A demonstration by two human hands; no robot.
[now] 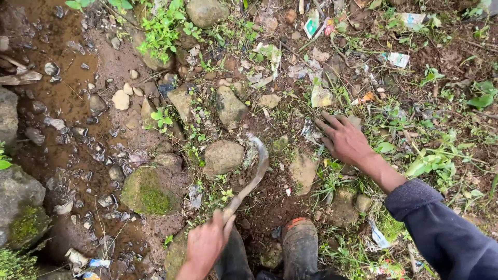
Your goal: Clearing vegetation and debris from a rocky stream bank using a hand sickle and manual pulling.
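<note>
While the left hand (pixel 206 242) grips a curved sickle (pixel 252 176), the right hand (pixel 344 139) lies spread on muddy, weedy ground (pixel 270 202).

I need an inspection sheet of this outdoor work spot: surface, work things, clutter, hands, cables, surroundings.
Surface: muddy ground with stones, weeds and grass.
Work things: curved sickle, its blade reaching up beside a round stone.
Clutter: scraps of plastic wrappers scattered among the weeds.
Hands: left hand grips the sickle handle; right hand lies flat, fingers spread, on the ground.
Cables: nothing seen.
Surroundings: shallow muddy water at left; rubber boots below.
</note>
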